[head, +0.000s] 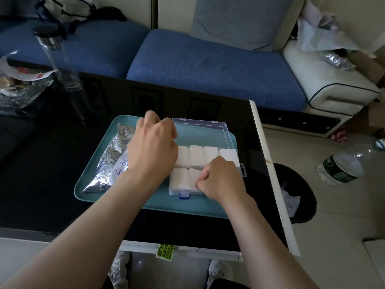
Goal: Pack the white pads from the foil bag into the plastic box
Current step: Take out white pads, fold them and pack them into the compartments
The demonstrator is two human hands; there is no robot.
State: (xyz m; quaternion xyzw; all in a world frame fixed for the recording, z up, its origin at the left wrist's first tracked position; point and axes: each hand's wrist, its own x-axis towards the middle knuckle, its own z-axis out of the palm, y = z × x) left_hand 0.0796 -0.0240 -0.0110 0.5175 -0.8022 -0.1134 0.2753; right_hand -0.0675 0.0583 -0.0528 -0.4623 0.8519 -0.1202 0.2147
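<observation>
Hands first, from the head view: your left hand (153, 149) hangs over the left edge of the plastic box (173, 189), fingers curled and blurred, and whether it grips anything cannot be told. Your right hand (221, 178) is bent down into the near row of the box, thumb and fingertips meeting at the edge of one pad, which it looks to be pinching into place. White pads (196, 154) fill the far row just beyond your right knuckles, four side by side; two more show in the near row between your hands, and the rest of that row is hidden under your right hand. The lid (204, 134) lies open beyond both hands. The foil bag (104, 170) lies crumpled on the tray (166, 207), just left of your left wrist, on the dark worktop (52, 174). Judging by this, the packing is nearly done. The risk now is crowding: forcing the pad down could buckle it or lift its neighbours, leaving them too proud for the lid to close. The light box may also slide on the tray unless your left hand steadies it.
</observation>
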